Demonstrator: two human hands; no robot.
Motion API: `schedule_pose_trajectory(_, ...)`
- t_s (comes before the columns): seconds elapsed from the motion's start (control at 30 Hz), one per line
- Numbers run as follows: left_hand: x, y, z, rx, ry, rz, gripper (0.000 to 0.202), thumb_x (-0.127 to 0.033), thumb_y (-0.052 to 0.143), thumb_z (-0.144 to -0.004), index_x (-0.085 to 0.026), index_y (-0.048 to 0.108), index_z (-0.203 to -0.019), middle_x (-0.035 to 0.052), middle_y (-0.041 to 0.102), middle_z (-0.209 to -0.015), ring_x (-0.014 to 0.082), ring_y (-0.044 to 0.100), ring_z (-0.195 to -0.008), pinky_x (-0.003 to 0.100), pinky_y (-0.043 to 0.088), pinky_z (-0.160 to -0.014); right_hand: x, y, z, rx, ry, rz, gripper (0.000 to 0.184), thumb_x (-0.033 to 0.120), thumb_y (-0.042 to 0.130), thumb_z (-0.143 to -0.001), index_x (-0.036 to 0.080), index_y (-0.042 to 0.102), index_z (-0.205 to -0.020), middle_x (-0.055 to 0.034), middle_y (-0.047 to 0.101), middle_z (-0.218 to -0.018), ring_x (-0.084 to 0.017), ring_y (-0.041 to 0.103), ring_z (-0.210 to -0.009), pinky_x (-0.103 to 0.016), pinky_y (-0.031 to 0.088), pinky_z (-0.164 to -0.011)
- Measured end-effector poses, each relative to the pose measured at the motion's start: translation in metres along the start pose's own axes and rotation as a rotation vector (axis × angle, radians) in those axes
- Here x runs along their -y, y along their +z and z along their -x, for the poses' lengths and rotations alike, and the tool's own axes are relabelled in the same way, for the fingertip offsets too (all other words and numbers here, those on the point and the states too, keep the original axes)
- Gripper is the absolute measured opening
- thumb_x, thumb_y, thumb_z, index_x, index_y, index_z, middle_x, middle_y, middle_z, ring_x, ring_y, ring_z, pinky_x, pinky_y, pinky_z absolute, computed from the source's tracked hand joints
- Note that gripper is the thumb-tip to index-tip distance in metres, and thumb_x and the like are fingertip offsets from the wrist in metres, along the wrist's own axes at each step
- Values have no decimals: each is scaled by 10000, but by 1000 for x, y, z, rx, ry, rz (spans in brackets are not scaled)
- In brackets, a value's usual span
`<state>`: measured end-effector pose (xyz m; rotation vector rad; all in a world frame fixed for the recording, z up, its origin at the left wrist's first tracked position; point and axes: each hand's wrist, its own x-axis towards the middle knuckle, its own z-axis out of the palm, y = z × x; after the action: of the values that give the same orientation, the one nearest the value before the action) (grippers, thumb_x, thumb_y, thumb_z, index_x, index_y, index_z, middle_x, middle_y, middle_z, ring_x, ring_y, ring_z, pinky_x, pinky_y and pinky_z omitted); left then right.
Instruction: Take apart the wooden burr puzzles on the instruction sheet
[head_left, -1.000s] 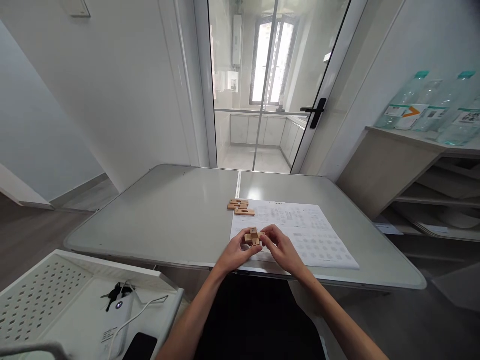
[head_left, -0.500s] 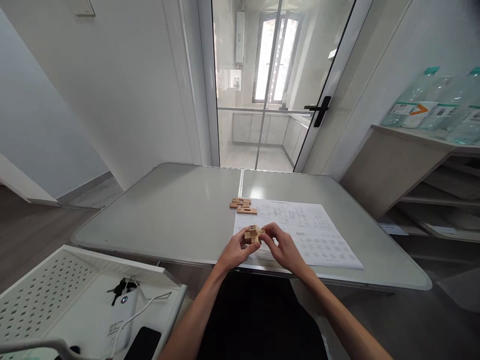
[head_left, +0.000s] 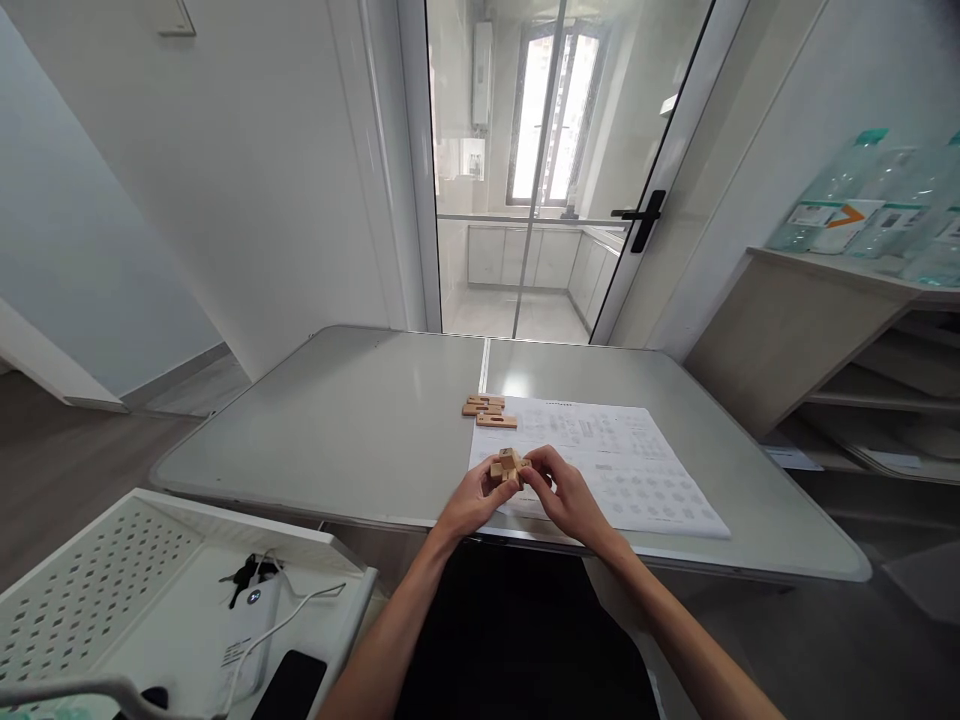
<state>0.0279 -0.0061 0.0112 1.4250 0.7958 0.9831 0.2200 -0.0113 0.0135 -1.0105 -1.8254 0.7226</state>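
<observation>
Between my hands, just above the table's front edge, is a small wooden block puzzle (head_left: 507, 463) made of interlocking light-wood pieces. My left hand (head_left: 475, 497) wraps round its left and lower side, thumb in front. From the right, my right hand (head_left: 561, 488) pinches the puzzle's right side with thumb and fingertips; part of that side is hidden. Beyond the hands lie several flat wooden pieces with slots (head_left: 496, 421), at the upper left corner of a printed sheet (head_left: 630, 460). The sheet shows rows of small grey diagrams and lies partly under my hands.
The grey table (head_left: 360, 430) has a seam down its middle. At lower left, a white perforated basket (head_left: 97, 570) holds keys (head_left: 244, 578), a power bank with a cable (head_left: 247, 635) and a black phone (head_left: 291, 687). Plastic bottles (head_left: 847, 215) stand on a shelf unit (head_left: 810, 300) at right.
The view has shifted very slightly. Both hands keep their hold on the puzzle, which looks turned a little; the slotted pieces and sheet lie as before.
</observation>
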Motion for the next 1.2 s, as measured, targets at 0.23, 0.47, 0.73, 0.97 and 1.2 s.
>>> schedule_pose_trajectory(0.23, -2, -3, -1, 9, -37, -2, 566, -667, 647, -892, -132, 672, -1074, 70, 688, -890, 164, 578, -757, 280, 441, -706, -3, 0, 1, 17, -50, 6, 172, 410, 485, -1052, 252, 529, -1001, -5, 584, -795, -188, 522, -688, -327, 452, -663)
schedule_pose_trajectory(0.47, 4, -2, -2, 12, 32, 111, 509, -644, 610, -923, -137, 645, -952, 71, 695, -825, 137, 521, -656, 285, 422, -685, -1, -3, -1, 32, -65, 23, 148, 399, 497, -1051, 256, 533, -1047, -17, 618, -849, -204, 569, -757, -352, 487, -719)
schedule_pose_trajectory(0.73, 7, -3, -3, 9, 3, 119, 543, -665, 630, -899, -132, 665, -995, 76, 697, -849, 142, 543, -674, 279, 436, -689, -2, 2, 1, -1, -33, 17, 147, 399, 516, -1043, 255, 538, -1067, -27, 649, -872, -213, 599, -779, -360, 499, -726)
schedule_pose_trajectory(0.97, 9, -4, -3, -25, -8, 22, 546, -671, 568, -936, -137, 671, -981, 62, 682, -832, 162, 585, -713, 290, 464, -734, 3, -4, 1, 6, -97, 90, 458, 432, 715, -924, 272, 495, -1293, -71, 622, -1068, -242, 618, -900, -409, 550, -795)
schedule_pose_trajectory(1.2, 3, 0, -2, -36, -20, -38, 575, -698, 571, -917, -134, 674, -945, 86, 709, -897, 201, 637, -811, 301, 492, -759, 9, -5, -6, 104, -191, 233, 683, 363, 744, -907, 348, 415, -1505, -130, 457, -1432, -318, 569, -1270, -494, 568, -990)
